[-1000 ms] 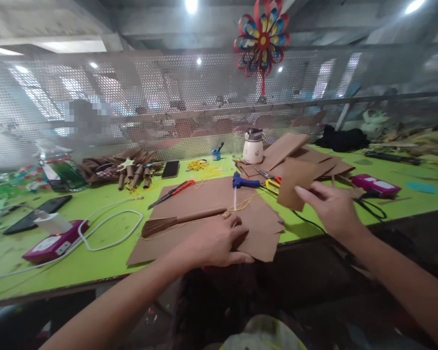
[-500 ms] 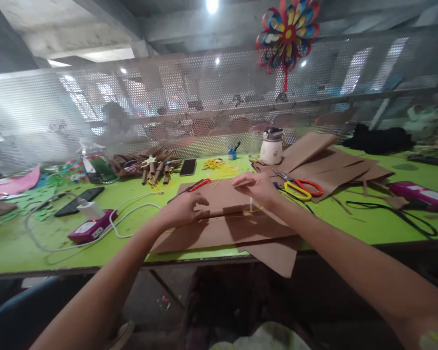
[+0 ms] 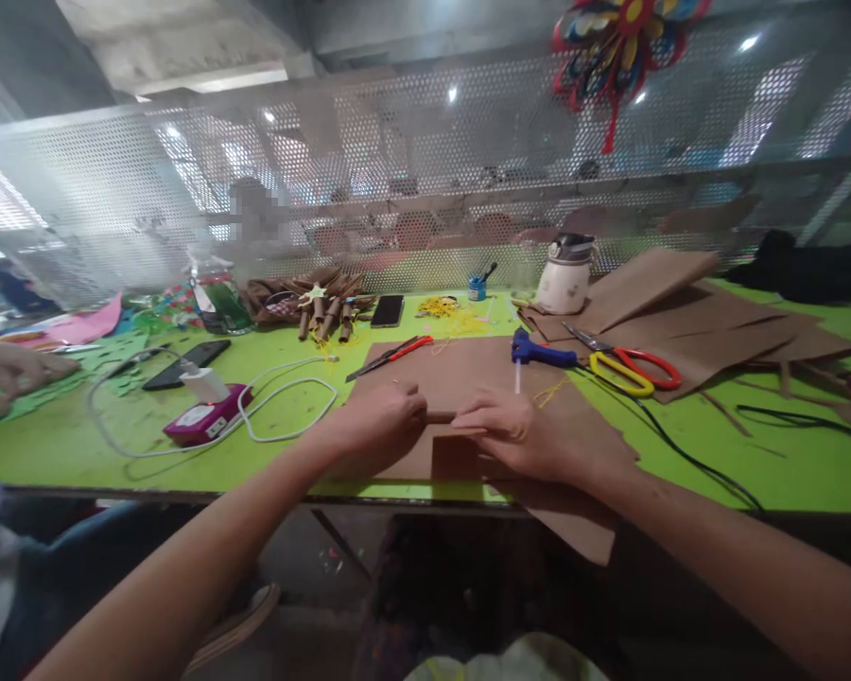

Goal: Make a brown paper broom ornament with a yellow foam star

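Observation:
My left hand (image 3: 387, 421) is closed, its fingers pinching one end of a rolled edge of brown kraft paper (image 3: 440, 416). On the other end my right hand (image 3: 507, 427) grips with thumb and fingers, so a short length of the roll shows between them. Beneath lies a larger brown paper sheet (image 3: 460, 364), with more paper hanging over the table's front edge. Just beyond my right hand rests a blue glue gun (image 3: 547, 353) with a white stick in it. A red-and-black craft knife (image 3: 397, 354) lies on the sheet beyond my left hand.
Scissors (image 3: 631, 371) and a pile of brown paper (image 3: 709, 326) lie right. A white bottle (image 3: 565, 279) and blue pot (image 3: 477, 289) stand behind. At left are a cable, a purple power socket (image 3: 205, 416), a phone (image 3: 191, 364) and another person's hand (image 3: 21, 364).
My hands have come closer together and closed on the paper's rolled edge, nearer to me. My right hand has uncovered the glue gun. The whole view has shifted slightly left.

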Demonstrator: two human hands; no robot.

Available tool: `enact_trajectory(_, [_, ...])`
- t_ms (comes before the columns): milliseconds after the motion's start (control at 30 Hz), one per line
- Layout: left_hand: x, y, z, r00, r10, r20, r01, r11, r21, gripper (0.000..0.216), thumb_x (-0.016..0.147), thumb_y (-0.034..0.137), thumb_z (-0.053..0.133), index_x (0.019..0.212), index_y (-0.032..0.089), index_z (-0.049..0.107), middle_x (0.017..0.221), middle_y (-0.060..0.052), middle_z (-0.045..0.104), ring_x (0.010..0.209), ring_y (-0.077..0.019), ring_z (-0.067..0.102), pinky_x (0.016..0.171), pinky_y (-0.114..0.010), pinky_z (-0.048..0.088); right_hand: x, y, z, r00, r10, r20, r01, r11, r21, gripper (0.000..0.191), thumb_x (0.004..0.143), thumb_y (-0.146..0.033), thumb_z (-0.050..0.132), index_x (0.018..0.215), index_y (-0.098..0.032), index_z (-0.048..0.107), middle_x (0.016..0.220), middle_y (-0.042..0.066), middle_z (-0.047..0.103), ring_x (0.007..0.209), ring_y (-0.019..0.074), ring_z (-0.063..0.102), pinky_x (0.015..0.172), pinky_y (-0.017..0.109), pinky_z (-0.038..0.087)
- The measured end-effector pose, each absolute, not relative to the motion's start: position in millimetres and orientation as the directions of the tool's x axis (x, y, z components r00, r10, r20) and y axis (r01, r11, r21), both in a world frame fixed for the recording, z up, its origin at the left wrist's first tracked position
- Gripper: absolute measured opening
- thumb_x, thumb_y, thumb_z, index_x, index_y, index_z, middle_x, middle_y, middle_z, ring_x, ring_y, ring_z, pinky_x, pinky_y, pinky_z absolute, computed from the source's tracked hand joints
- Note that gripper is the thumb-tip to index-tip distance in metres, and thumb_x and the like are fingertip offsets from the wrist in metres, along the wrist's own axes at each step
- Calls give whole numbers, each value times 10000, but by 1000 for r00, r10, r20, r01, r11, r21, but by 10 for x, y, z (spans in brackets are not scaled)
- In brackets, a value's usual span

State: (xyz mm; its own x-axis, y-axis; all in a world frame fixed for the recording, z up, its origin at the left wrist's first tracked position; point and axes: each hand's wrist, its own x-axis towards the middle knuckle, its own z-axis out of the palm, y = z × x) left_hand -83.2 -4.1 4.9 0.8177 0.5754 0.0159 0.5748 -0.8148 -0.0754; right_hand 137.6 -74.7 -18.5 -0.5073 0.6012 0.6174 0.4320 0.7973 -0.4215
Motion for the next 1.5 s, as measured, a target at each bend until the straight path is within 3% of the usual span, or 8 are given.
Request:
enact_trajectory(133, [-819, 58, -30, 859, 512, 26, 508, -843, -175, 257, 864, 236, 429, 846, 122, 658, 756, -107, 592, 671, -185, 548, 640, -302, 421, 1365, -888, -182, -590, 604, 535, 530, 790, -308, 236, 853, -120, 497, 968, -177, 695, 881, 84, 585, 800, 169, 552, 688, 285, 461])
enact_trajectory(300, [-757, 168, 67, 919, 386, -82, 365, -911, -193, 202, 841, 190, 471, 808, 123, 659, 795, -111, 628, 724, -188, 563, 707, -297, 419, 1390, -997, -230, -633, 600, 489, 523, 797, -302, 304, 822, -50, 470, 1016, -166, 673, 958, 94, 618, 843, 170, 575, 720, 274, 470])
enact_trajectory(533, [-676, 151, 396, 895, 407, -183, 382, -911, -159, 272, 885, 255, 427, 813, 137, 662, 820, -78, 637, 656, -139, 534, 617, -244, 375, 1308, -984, -184, -620, 670, 407, 596, 740, -311, 316, 770, -39, 496, 1020, -135, 664, 1034, 111, 650, 955, 208, 599, 825, 320, 484])
enact_trajectory(833, [-567, 153, 648, 857, 479, -190, 473, -878, -81, 149, 800, 208, 528, 790, 166, 671, 794, -56, 674, 699, -150, 544, 688, -251, 380, 1105, -775, -301, -654, 649, 388, 674, 733, -90, 234, 798, -33, 490, 953, -124, 641, 1006, 131, 616, 961, 243, 513, 826, 395, 458])
enact_trajectory(1100, [-734, 60, 508, 834, 508, -215, 527, -848, 44, 202, 813, 252, 493, 903, 180, 658, 834, -38, 663, 682, -139, 544, 592, -231, 364, 1373, -1056, -206, -521, 740, 425, 695, 657, -292, 194, 859, -74, 478, 962, -156, 620, 1014, 107, 584, 907, 198, 543, 765, 325, 469])
enact_trajectory(1367, [-863, -158, 357, 843, 515, -157, 528, -848, 53, 177, 839, 212, 466, 818, 161, 635, 825, -48, 626, 663, -145, 551, 590, -249, 385, 1491, -1226, 10, -561, 719, 409, 665, 686, -294, 133, 878, -161, 520, 903, -176, 649, 953, 91, 620, 902, 209, 567, 773, 346, 478])
enact_trajectory(1500, [-866, -263, 295, 855, 506, -114, 507, -862, -24, 205, 858, 192, 434, 809, 155, 629, 843, -70, 624, 719, -170, 578, 652, -271, 411, 1541, -1084, -19, -541, 729, 420, 688, 671, -276, 144, 859, -168, 546, 926, -182, 674, 957, 95, 641, 894, 213, 584, 772, 350, 484])
